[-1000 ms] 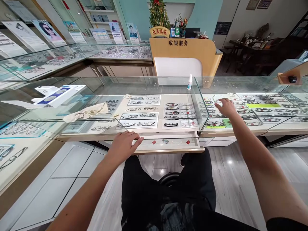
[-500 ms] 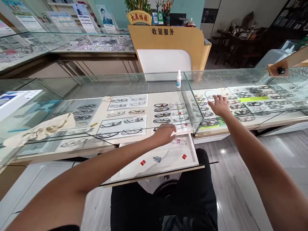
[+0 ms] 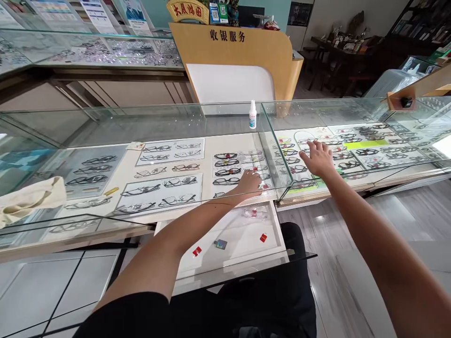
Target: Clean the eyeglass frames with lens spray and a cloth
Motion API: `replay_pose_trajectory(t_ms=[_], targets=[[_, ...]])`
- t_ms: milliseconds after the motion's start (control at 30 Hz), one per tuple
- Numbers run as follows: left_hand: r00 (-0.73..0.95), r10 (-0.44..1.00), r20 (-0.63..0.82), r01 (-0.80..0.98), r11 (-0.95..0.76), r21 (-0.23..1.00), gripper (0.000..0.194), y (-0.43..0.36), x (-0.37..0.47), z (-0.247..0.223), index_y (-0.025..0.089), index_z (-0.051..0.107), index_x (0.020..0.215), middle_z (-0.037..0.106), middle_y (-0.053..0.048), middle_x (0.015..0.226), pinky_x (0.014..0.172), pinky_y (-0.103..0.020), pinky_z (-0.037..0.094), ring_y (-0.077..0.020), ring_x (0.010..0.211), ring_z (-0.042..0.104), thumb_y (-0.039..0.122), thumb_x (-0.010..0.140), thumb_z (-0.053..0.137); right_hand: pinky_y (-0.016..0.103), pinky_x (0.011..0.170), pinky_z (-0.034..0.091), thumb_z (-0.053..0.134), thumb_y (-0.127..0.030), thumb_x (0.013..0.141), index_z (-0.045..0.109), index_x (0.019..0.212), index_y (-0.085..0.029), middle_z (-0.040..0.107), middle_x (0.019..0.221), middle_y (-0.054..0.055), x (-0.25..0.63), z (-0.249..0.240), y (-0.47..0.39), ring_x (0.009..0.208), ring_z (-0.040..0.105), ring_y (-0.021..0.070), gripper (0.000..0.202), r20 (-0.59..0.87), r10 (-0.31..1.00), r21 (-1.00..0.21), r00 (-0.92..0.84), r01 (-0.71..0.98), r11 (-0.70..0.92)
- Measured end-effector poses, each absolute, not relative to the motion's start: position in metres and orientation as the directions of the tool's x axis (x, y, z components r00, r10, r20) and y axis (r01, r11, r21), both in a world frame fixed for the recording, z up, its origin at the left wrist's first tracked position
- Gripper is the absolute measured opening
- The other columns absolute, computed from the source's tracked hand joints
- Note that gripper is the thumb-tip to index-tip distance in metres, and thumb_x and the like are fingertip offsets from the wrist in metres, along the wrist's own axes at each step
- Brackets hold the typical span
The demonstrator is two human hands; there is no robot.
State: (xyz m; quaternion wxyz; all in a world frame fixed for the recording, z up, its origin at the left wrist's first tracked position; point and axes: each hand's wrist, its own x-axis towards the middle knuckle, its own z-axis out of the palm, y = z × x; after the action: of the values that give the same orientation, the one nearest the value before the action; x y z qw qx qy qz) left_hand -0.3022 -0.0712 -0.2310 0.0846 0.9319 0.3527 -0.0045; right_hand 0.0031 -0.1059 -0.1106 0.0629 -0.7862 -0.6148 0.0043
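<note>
My left hand [image 3: 250, 183] reaches through the open rear of the glass counter, above the right column of clear-framed eyeglasses [image 3: 254, 162]. Its fingers point forward and bend down, partly hidden by the back of the hand; nothing shows held in them. To its left is a column of dark-framed eyeglasses [image 3: 226, 171]. My right hand [image 3: 320, 159] rests with spread fingers on the glass top of the right-hand counter section, over more eyeglasses [image 3: 348, 164]. Below my left forearm, a pulled-out drawer [image 3: 236, 263] holds red tags [image 3: 263, 237], a grey tag [image 3: 221, 244] and clear eyeglasses [image 3: 254, 213].
A white spray bottle [image 3: 252, 115] stands on the glass top near the vertical glass divider [image 3: 276, 145]. At left lies a cream cloth [image 3: 33, 199]. More eyeglasses [image 3: 158, 192] lie on white boards. Beyond is a wooden cashier desk [image 3: 232, 51].
My left hand has moved forward from the drawer's back edge to over the eyeglasses. My right hand stays on the glass. The view has shifted slightly.
</note>
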Motion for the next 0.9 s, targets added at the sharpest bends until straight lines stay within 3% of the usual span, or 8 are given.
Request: replay_pose_trajectory(t_ms=[233,433,600,900], targets=[[0.718,0.69,-0.092,0.696,-0.707,0.125,0.023,-0.069,-0.293,-0.231,0.017,0.085,0.101,0.078,-0.021,0.123,0.116,-0.056,0.041,-0.0407,0.131,0.063,0.034,0.097,0.07,0.068,0.133,0.036,0.022,-0.07,0.111,0.04,0.176,-0.015,0.039,0.184,0.02,0.001,-0.108,-0.106,0.166,0.034,0.047,0.086,0.06,0.968,-0.055,0.242,0.97,-0.239],[0.704,0.694,-0.149,0.709,-0.698,0.098,0.024,-0.068,-0.287,-0.238,0.015,0.084,0.095,0.079,-0.022,0.113,0.112,-0.056,0.04,-0.0405,0.125,0.063,0.026,0.1,0.063,0.067,0.134,0.034,0.025,-0.069,0.111,0.041,0.176,-0.016,0.039,0.184,0.02,-0.001,-0.106,-0.108,0.167,0.034,0.0463,0.086,0.056,0.967,-0.096,0.248,0.965,-0.242],[0.699,0.701,-0.146,0.715,-0.693,0.096,0.021,-0.071,-0.285,-0.236,0.015,0.084,0.098,0.079,-0.022,0.11,0.112,-0.058,0.039,-0.0405,0.124,0.061,0.016,0.093,0.063,0.065,0.135,0.033,0.025,-0.068,0.11,0.04,0.176,-0.016,0.037,0.186,0.02,-0.002,-0.104,-0.109,0.168,0.033,0.0452,0.086,0.045,0.966,-0.094,0.255,0.964,-0.25],[0.681,0.718,-0.144,0.731,-0.655,0.19,0.028,-0.12,-0.31,-0.196,0.018,0.082,0.09,0.081,-0.019,0.117,0.113,-0.06,0.041,-0.0419,0.128,0.062,0.028,0.101,0.059,0.064,0.134,0.033,0.029,-0.067,0.11,0.042,0.175,-0.015,0.04,0.184,0.02,-0.003,-0.104,-0.109,0.165,0.036,0.045,0.085,0.058,0.965,-0.131,0.257,0.96,-0.248]])
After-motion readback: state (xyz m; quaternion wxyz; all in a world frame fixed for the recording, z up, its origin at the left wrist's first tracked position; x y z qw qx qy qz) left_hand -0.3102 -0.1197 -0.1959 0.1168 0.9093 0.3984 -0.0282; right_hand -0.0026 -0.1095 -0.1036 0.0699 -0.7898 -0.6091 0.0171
